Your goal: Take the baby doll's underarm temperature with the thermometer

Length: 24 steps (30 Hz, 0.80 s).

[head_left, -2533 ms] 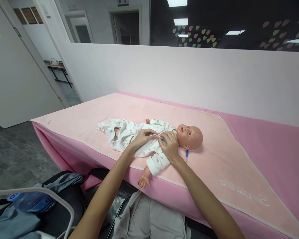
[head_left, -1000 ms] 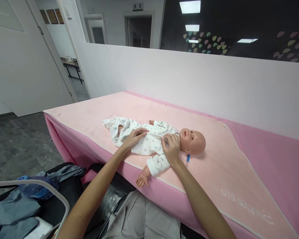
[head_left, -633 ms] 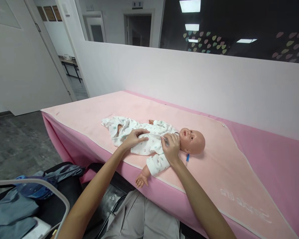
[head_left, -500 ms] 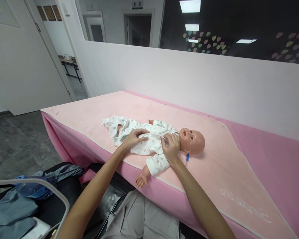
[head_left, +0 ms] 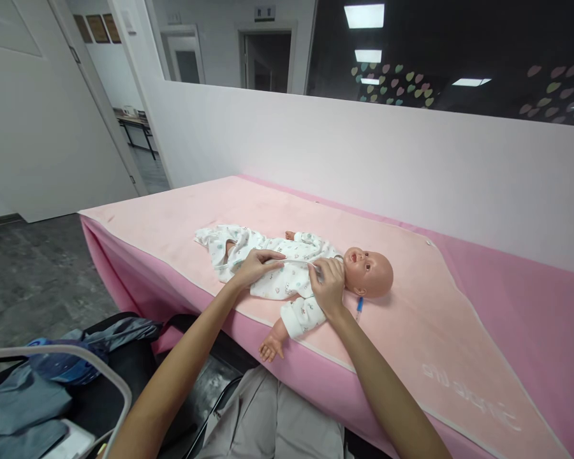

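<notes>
A baby doll (head_left: 369, 274) lies on its back, its bald head to the right. It wears a white baby outfit (head_left: 272, 288) with a small print. My left hand (head_left: 254, 268) pinches the front edge of the cloth over the belly. At the chest, my right hand (head_left: 328, 280) has its fingers closed on the same edge near the neck. Between both hands the edge runs in a straight line. One doll arm stretches toward the near table edge. A blue-tipped strip (head_left: 360, 306) shows beneath the doll's head, partly hidden.
Under the doll is a pink padded mat (head_left: 459, 331) on a table with a darker pink cloth (head_left: 545, 268). A white wall with a dark window stands behind. At lower left, a black chair holds grey clothing (head_left: 23, 395) and a blue plastic item (head_left: 62, 366).
My left hand's fingers have drawn closer together on the cloth edge. The doll and my right hand stay in place; the view has tilted very slightly.
</notes>
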Available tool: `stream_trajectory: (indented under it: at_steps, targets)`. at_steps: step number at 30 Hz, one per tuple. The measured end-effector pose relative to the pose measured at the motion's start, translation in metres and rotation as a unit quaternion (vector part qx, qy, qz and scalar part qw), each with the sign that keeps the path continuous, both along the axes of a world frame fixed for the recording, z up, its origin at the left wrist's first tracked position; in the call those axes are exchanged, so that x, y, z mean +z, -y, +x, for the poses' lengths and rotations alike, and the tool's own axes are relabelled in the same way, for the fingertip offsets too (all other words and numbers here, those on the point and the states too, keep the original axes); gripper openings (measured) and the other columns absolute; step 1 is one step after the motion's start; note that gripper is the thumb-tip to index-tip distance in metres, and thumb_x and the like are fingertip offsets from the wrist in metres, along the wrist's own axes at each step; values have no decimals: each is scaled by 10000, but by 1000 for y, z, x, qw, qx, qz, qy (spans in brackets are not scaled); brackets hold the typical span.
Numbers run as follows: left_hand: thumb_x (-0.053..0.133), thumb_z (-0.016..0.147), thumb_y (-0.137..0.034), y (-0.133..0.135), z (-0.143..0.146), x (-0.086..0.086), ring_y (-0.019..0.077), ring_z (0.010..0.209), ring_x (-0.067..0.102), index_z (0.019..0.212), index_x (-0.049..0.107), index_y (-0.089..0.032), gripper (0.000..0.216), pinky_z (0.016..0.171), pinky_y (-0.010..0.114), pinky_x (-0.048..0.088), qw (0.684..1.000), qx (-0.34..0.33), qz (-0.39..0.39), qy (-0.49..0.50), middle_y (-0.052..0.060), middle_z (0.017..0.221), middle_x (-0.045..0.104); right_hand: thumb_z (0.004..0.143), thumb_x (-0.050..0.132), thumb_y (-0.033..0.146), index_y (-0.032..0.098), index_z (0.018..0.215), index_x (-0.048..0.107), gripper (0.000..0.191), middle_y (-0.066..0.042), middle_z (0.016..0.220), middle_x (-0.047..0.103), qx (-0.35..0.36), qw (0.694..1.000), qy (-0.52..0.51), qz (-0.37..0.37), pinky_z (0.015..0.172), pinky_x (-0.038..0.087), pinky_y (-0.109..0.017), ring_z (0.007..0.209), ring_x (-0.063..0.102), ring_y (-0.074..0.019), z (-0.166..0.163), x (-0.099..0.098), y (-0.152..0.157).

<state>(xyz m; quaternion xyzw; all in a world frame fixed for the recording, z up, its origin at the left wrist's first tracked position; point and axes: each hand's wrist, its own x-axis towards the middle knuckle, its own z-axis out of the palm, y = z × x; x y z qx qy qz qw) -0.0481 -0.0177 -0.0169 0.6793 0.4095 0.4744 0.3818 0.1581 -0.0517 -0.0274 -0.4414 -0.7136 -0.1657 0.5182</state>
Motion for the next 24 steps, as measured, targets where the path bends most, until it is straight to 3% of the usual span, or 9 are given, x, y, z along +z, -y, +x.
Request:
stream_trajectory:
  at_steps: [10,24]
  targets:
    - [698,669,-354,0,0,1,212,939,610,876,680,-175,274,867,354,472,999,-13,30,-17,67,964,685,859,502,234,199,766,544,108,-31,746,609,3,1000,-1,-3,733,362,-322,769,525,-178,0,0,0]
    - [672,697,-372,2,1,3,215,955,595,900,676,-183,278,836,341,474,998,3,51,-43,55,967,675,851,520,221,191,761,549,99,-28,743,614,6,1000,6,-9,738,365,-319,765,526,-176,0,0,0]
